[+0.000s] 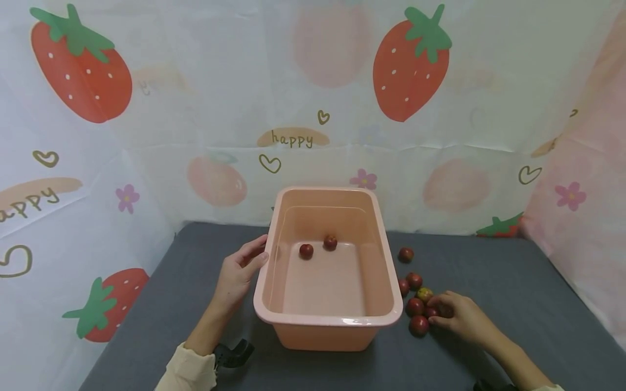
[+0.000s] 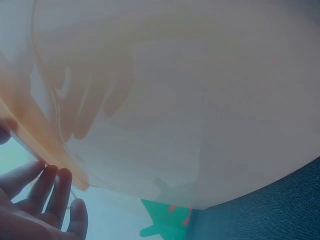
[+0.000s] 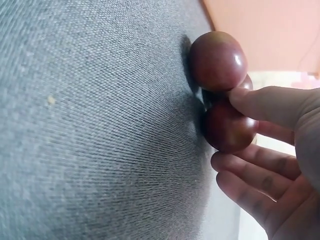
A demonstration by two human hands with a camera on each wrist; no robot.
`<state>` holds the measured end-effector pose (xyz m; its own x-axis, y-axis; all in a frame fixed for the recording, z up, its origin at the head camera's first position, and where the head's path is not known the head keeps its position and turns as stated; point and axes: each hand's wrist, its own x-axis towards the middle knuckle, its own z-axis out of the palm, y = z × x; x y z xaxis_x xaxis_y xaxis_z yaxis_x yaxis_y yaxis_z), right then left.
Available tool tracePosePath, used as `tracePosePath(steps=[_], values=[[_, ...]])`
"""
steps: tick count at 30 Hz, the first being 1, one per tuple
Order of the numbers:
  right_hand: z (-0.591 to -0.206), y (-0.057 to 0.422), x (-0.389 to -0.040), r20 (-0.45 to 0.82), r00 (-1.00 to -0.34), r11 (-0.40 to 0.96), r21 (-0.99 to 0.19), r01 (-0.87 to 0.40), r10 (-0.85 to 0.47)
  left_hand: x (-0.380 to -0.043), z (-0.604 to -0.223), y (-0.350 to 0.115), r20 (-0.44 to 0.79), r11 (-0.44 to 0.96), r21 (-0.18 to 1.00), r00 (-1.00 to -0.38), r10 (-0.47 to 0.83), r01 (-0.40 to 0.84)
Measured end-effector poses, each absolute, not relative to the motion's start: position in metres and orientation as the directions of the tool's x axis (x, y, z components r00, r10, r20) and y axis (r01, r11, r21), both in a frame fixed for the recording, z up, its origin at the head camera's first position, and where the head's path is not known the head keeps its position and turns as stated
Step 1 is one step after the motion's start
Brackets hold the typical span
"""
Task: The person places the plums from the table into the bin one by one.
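Observation:
A pink plastic basin [image 1: 327, 338] stands at the middle of the table, with two dark red plums [image 1: 306, 251] inside. My left hand [image 1: 237, 277] holds its left rim, thumb at the edge and fingertips partly hidden beneath; the left wrist view shows those fingers [image 2: 61, 192] against the rim. To the right of the basin, my right hand [image 1: 459, 315] pinches a dark red plum [image 3: 230, 125] between thumb and fingers. It lies in a loose cluster with several others, among them a yellowish-green one [image 1: 424, 295] and a red one [image 1: 418, 326] closest to me.
Farther back, a single plum [image 1: 406, 254] lies apart on the grey tablecloth [image 1: 494, 277]. A white curtain [image 1: 220, 108] printed with strawberries, hearts and flowers hangs behind and beside the table. A black strap [image 1: 235, 354] is on my left wrist.

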<state>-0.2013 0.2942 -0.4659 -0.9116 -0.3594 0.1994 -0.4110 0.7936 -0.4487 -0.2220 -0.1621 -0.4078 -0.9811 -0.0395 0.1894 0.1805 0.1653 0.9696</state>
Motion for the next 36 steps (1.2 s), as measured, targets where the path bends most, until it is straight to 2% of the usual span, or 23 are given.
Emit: tracePosePath(steps=[9,22,36], values=[[-0.468,0.296,-0.201,0.205,-0.919,0.791,-0.468,-0.395,-0.337,-0.221,-0.408,-0.162,0.204,0.164,0.967,-0.978,-0.045,0.195],[-0.452,0.303,-0.198,0.133,-0.957,0.731,-0.620,-0.284,-0.259,-0.221,-0.407,-0.162,0.195,0.154,0.970,-0.980,-0.038,0.187],[-0.417,0.304,-0.208,0.154,-0.954,0.718,-0.630,-0.296,-0.258,-0.222,-0.410,-0.163,0.217,0.111,0.971,-0.976,-0.019,0.214]])
